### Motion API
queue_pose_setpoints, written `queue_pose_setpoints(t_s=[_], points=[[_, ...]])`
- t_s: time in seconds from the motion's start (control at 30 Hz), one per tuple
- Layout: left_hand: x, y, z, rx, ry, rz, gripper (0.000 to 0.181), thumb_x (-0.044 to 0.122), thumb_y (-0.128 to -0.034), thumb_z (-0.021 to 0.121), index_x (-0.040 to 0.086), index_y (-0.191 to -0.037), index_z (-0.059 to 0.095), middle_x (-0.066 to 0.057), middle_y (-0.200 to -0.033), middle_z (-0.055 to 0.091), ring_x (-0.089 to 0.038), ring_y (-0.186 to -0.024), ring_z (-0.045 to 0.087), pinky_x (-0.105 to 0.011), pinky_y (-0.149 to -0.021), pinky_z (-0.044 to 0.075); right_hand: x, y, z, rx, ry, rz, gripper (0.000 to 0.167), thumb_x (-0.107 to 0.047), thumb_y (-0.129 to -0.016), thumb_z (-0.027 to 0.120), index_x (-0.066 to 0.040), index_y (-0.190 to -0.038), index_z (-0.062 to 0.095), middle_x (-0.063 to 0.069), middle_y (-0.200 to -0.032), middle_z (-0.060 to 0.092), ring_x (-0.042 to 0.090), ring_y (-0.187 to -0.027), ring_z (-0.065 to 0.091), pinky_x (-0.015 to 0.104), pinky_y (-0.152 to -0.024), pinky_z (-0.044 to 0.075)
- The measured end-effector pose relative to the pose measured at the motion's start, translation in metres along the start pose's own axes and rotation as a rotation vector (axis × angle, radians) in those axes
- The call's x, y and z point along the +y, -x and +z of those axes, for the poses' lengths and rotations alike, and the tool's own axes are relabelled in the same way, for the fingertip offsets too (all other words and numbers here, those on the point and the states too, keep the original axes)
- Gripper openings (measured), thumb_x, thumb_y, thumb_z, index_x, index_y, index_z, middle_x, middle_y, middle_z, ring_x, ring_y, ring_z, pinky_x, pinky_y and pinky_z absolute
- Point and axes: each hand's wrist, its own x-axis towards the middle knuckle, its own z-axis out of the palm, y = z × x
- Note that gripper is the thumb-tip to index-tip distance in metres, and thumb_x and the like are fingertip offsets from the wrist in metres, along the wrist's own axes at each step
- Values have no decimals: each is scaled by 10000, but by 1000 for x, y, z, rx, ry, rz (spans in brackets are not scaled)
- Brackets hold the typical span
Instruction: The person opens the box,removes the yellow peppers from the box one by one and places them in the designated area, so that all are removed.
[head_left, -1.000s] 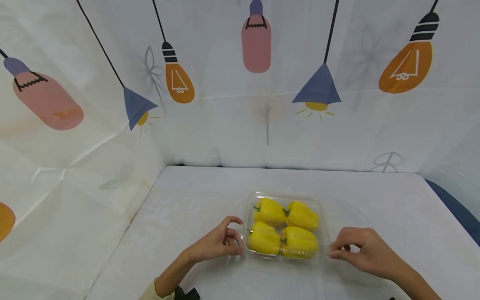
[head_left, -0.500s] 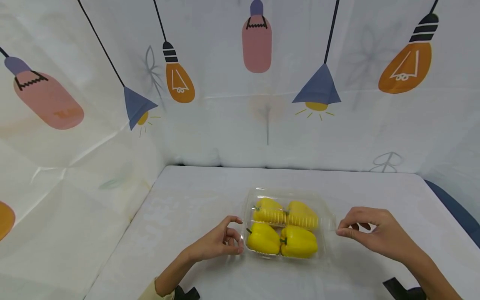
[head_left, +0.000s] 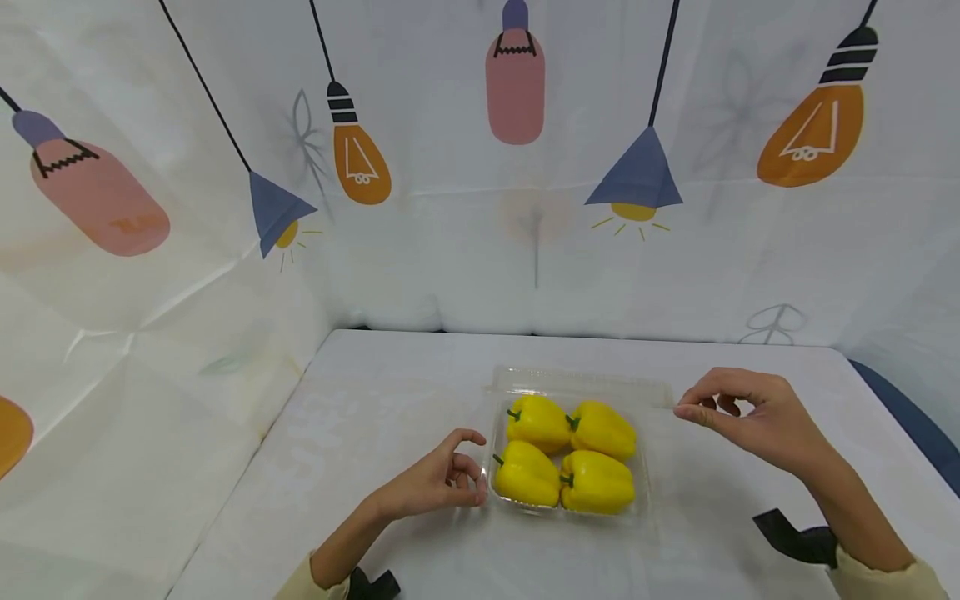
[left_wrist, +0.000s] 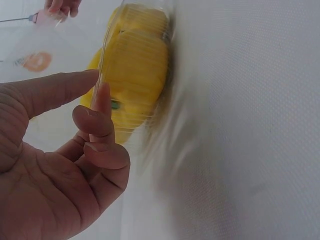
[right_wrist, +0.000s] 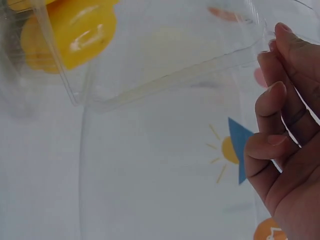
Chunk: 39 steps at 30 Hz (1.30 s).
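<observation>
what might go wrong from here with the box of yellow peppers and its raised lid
The right hand pinches the clear lid by one corner, so it might slip free and drop back over the peppers.

The left hand holds the box only at its left side, so a sharp tug on the lid could drag or tip it, perhaps shifting the peppers.

The peppers (head_left: 527, 473) are yellow, with green stems (head_left: 567, 481); the box (head_left: 643, 479) and lid (head_left: 581, 384) are clear and colourless. The bench (head_left: 405, 417) is white. The off-white sheet (head_left: 450, 258) carries prints: blue lampshades (head_left: 636, 171) with yellow glows, orange bulbs (head_left: 813, 137) with black-and-white banded caps, pink lamps (head_left: 515, 96) with purple tops and black zigzags. The sleeves (head_left: 885, 577) are cream, the straps (head_left: 802, 544) black.
</observation>
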Motion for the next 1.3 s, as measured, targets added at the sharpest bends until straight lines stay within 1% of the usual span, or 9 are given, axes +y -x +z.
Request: queue_pose_setpoints(t_s=[0.2,0.43,0.53,0.63,0.77,0.87,1.03,1.13,1.3], points=[[2,0,1,0,-1,-4,680,99,-901,725,41,-1412,280,-74,-958,680,-155,-716,565,-225,-674,468,4,-12,0,78,24,40,371,118,-722,808,-196,-899,721,-87,-783,644,40,-679,498,212,-539,395],[2,1,0,6,-8,-13,682,112,-899,732,55,-1412,286,-74,-953,677,-159,-717,560,-225,-671,464,13,-24,6,173,39,227,183,-6,-846,762,-135,-973,739,-65,-865,690,81,-658,520,198,-529,411],[2,1,0,6,-8,-16,675,114,-900,732,65,-1410,292,-74,-956,678,-160,-719,564,-228,-675,470,18,-29,9,190,41,277,145,-68,-897,729,-120,-1033,736,-74,-923,702,58,-745,552,150,-605,437],[1,0,0,6,-10,-16,672,114,-900,732,70,-1408,294,-72,-954,678,-156,-716,566,-228,-677,473,23,-34,15,193,18,279,194,-86,-921,705,-113,-1113,711,-72,-991,692,37,-864,577,120,-704,444],[1,0,0,4,-11,-12,671,107,-901,729,66,-1408,292,-72,-952,679,-150,-710,567,-227,-676,473,30,-35,24,168,-17,256,379,-73,-930,688,-116,-1297,603,27,-1090,659,19,-975,559,118,-765,424],[0,0,0,3,-7,-15,672,102,-900,729,71,-1409,291,-73,-953,679,-149,-709,564,-225,-676,473,38,-33,32,131,-41,238,581,-48,-930,680,-133,-1453,442,116,-1199,620,24,-1038,542,116,-803,413],[0,0,0,4,3,-22,677,103,-898,734,72,-1410,292,-81,-952,676,-147,-707,559,-224,-673,475,52,-28,43,63,-89,231,844,-14,-918,681,-204,-1577,189,174,-1400,501,226,-1154,563,113,-872,421],[0,1,0,0,3,-17,677,102,-900,731,67,-1412,289,-85,-955,675,-141,-704,557,-221,-671,474,58,-24,49,17,-62,245,840,-51,-925,687,-214,-1582,190,163,-1474,429,317,-1174,556,111,-886,417],[0,1,-1,-6,-1,-4,677,103,-904,727,62,-1413,284,-86,-958,675,-137,-704,560,-218,-670,472,63,-18,54,-39,-34,244,669,-97,-954,662,-152,-1538,338,137,-1523,368,341,-1190,557,94,-864,420]])
